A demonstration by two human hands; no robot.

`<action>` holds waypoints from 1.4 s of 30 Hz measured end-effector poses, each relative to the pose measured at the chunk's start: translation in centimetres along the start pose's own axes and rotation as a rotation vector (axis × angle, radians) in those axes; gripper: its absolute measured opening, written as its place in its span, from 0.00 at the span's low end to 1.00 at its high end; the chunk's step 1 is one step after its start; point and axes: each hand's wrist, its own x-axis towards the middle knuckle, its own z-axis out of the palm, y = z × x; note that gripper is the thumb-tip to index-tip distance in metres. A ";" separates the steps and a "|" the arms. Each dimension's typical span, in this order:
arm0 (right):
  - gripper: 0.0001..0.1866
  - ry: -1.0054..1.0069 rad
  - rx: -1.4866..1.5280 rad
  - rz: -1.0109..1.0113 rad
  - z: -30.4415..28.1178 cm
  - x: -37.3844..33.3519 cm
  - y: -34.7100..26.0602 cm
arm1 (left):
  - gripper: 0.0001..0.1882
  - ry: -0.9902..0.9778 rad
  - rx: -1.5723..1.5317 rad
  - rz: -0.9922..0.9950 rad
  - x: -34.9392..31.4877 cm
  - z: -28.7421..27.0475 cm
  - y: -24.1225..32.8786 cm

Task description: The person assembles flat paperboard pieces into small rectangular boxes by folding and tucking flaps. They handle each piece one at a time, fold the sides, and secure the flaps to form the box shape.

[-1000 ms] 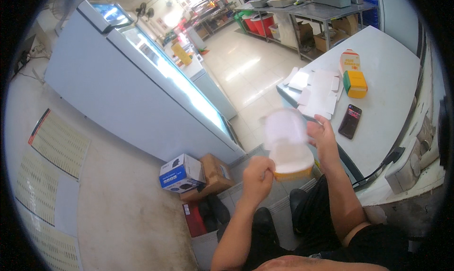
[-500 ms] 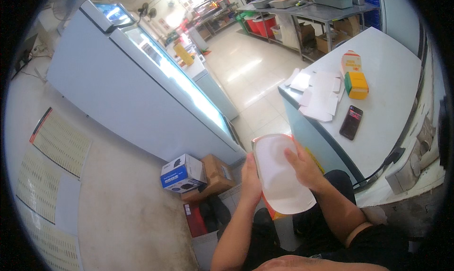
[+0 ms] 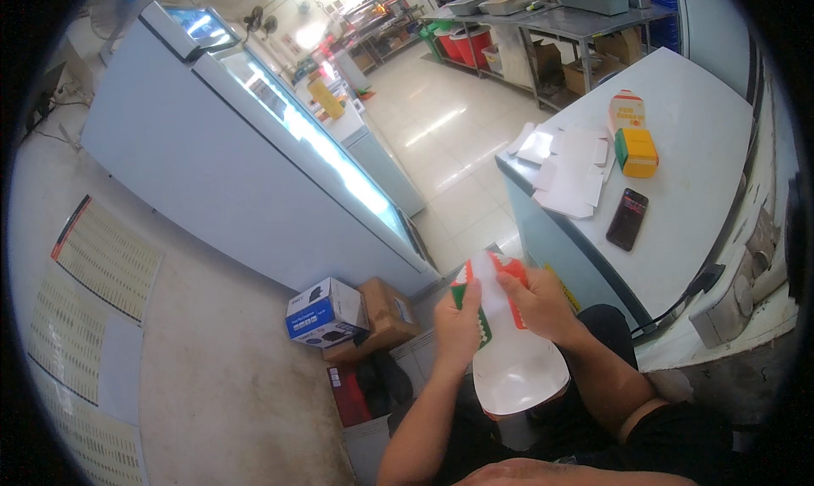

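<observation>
Half a second ago the flat white cardboard sheet with rounded end (image 3: 519,363) faced me broadside as a plain white oval; now I have turned it so its long axis runs away from me, and the red and green printed flaps at its far end show. My left hand (image 3: 458,327) has moved from behind the sheet to its left edge, fingers (image 3: 471,304) clamped on the green-printed flap, while my right hand (image 3: 536,304) has its fingers closed over the red-printed flap on the right. The sheet sits in the air in front of my lap, below the near edge of the white bench (image 3: 704,181) (well apart from the black phone (image 3: 627,219) and the yellow-and-green carton (image 3: 637,152) lying there). Its rounded end points toward me, plain white and unfolded, and the printed edges look saw-toothed.
</observation>
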 end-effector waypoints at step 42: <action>0.19 -0.010 -0.528 -0.471 0.4 0.7 3.8 | 0.31 -0.474 0.698 0.348 0.0 -1.4 0.8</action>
